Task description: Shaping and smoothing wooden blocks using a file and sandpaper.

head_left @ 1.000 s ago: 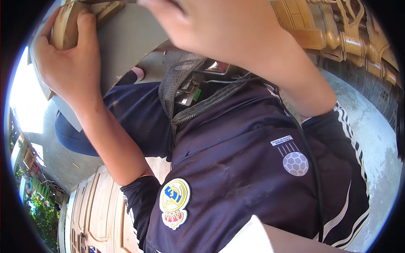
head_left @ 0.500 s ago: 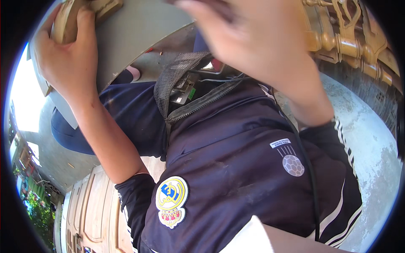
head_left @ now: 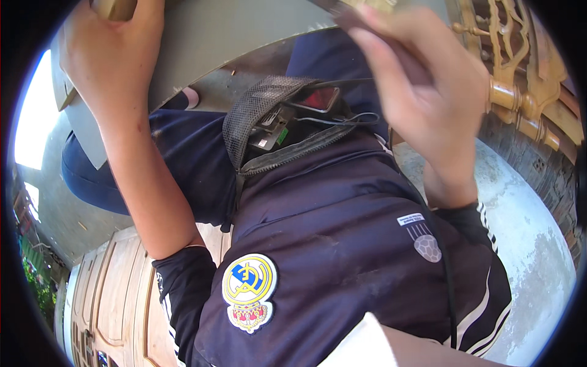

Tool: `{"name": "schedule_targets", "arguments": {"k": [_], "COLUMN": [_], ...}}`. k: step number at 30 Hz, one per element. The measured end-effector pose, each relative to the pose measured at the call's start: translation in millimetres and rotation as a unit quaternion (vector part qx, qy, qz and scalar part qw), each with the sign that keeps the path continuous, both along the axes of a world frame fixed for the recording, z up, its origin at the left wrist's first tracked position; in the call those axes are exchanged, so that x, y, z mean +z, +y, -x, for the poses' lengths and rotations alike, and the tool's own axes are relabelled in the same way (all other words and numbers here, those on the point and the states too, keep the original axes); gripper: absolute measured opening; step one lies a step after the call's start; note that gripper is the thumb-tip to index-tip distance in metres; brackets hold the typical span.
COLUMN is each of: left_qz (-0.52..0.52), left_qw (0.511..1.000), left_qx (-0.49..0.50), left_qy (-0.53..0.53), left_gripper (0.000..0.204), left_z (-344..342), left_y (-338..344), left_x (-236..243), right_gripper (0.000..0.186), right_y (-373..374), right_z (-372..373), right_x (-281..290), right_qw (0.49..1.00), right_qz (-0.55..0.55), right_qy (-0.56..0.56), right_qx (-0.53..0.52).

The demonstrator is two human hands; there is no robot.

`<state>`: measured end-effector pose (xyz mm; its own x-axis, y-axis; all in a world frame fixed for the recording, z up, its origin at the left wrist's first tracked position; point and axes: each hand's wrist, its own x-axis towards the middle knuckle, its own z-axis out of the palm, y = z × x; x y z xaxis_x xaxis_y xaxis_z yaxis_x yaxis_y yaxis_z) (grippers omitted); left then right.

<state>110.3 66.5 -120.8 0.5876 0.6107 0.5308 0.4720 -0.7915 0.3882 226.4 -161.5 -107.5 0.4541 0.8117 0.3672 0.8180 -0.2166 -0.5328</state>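
Left hand [head_left: 113, 64]: grip closed around a wooden piece [head_left: 114, 8] at top left, mostly cut off by the frame edge, over the grey board [head_left: 214, 37]. Right hand [head_left: 428, 92]: motion-blurred, grip narrow, thumb and fingers pinched on a dark brown flat item [head_left: 411, 61]; its tip pointed left, near the board's edge. Couldn't tell if it touched the board. Pale wood [head_left: 380, 5] showed just beyond the right fingers, partly hidden.

Board spanned the top of view, in front of the person. Open mesh pouch [head_left: 247, 122] sat at the waist between the forearms, holding a red-faced phone-like device [head_left: 319, 98] and a small dark unit with a green patch [head_left: 272, 136]. Dark blue trouser leg [head_left: 183, 150] ran under the left forearm. Carved wooden furniture [head_left: 520, 92] stood at right, pale panelled wood [head_left: 131, 293] at lower left.
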Motion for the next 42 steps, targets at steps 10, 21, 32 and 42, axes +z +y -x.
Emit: {"name": "schedule_targets", "arguments": {"k": [10,21,32,42], "left_qz": [-0.037,0.032,-0.045,-0.03], "left_qw": [0.999,0.991,0.996,0.997], "left_qx": [0.007,-0.089,-0.057,-0.039], "left_qy": [-0.021,-0.09,-0.048,-0.06], "left_gripper": [0.045,0.038,0.038,0.041], "left_z": [9,8,5,6], "left_y": [21,21,18,19], "left_x": [-27,-30,-21,-28], "right_gripper": [0.018,0.021,0.028,0.023], "right_y": [34,79,-15,53], "right_z": [-3,-8,15,7], "right_x": [-26,-27,0,-28], "right_qw": [0.994,0.993,1.0,0.995], "right_qz": [-0.073,-0.08,0.0,-0.068], "right_qy": [0.031,-0.05,0.022,-0.015], "right_qx": [0.081,0.075,0.007,0.076]}}
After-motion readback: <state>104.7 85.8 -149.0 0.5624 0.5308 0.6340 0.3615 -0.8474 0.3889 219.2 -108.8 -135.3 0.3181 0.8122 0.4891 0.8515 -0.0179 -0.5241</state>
